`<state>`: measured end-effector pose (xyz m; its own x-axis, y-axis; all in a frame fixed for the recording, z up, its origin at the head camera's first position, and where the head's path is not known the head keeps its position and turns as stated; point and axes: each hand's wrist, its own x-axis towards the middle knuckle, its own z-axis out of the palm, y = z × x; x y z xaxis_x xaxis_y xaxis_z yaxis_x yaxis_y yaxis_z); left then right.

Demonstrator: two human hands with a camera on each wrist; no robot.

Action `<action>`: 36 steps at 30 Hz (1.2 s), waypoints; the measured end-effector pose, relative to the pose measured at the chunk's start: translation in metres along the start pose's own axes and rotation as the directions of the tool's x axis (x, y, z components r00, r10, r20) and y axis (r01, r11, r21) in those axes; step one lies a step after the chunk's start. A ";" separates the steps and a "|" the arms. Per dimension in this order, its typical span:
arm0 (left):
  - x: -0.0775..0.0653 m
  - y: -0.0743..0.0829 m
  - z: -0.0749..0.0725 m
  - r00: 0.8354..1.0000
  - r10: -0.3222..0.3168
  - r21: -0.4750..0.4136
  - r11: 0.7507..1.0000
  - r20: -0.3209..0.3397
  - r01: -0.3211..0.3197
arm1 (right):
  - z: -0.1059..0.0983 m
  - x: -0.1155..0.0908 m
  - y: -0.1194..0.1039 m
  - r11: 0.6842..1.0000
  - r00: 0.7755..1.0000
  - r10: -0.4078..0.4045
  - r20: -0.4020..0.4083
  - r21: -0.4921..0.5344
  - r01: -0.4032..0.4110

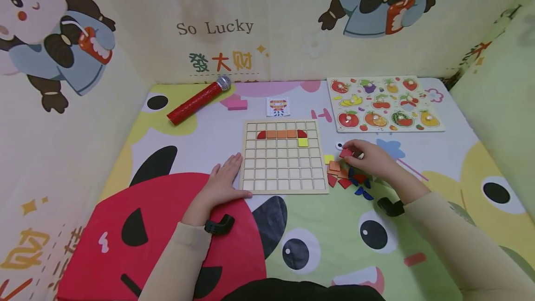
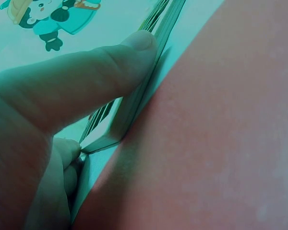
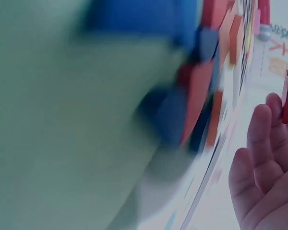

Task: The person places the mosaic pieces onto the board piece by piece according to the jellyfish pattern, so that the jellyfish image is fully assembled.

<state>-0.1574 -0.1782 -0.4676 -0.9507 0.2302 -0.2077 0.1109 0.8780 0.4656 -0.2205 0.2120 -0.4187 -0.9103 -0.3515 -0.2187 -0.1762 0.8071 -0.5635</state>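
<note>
A wooden grid board [image 1: 283,174] lies flat on the table. Near its top, a row of orange squares [image 1: 282,134] runs between two red rounded-corner pieces; under the right end is a yellow square [image 1: 303,142]. My left hand [image 1: 221,182] rests at the board's lower left corner, its thumb [image 2: 105,72] along the near edge and fingers against the left side. Right of the board, my right hand [image 1: 374,158] pinches a small red piece [image 3: 287,108] between thumb and fingers, above a loose pile of orange, red and blue pieces [image 1: 343,174].
A small picture card [image 1: 277,106] lies behind the board. Back left is a red microphone [image 1: 195,103]; back right, a fruit puzzle board [image 1: 401,129]. A loose yellow square [image 1: 329,158] sits beside the grid board. Printed cloth covers the table, with walls behind and at both sides.
</note>
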 end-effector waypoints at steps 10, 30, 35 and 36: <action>0.002 0.001 0.000 1.000 0.003 0.012 1.000 0.008 -0.003 | 0.022 0.034 -0.020 0.989 0.997 -0.020 0.069 0.149 0.009; 0.001 0.000 -0.002 1.000 -0.006 -0.002 1.000 0.010 0.006 | 0.036 0.070 -0.049 0.990 0.982 -0.122 0.147 -0.053 0.131; 0.001 0.001 -0.002 1.000 -0.002 -0.008 1.000 0.012 0.002 | 0.040 0.073 -0.050 0.989 0.982 -0.103 0.161 -0.089 0.118; 0.001 0.001 -0.003 1.000 0.000 -0.009 1.000 0.010 0.000 | 0.040 0.073 -0.050 0.989 0.981 -0.101 0.164 -0.090 0.116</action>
<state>-0.1585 -0.1782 -0.4651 -0.9476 0.2343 -0.2169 0.1080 0.8744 0.4730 -0.2634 0.1274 -0.4386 -0.8142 -0.5039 -0.2884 -0.3139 0.8000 -0.5114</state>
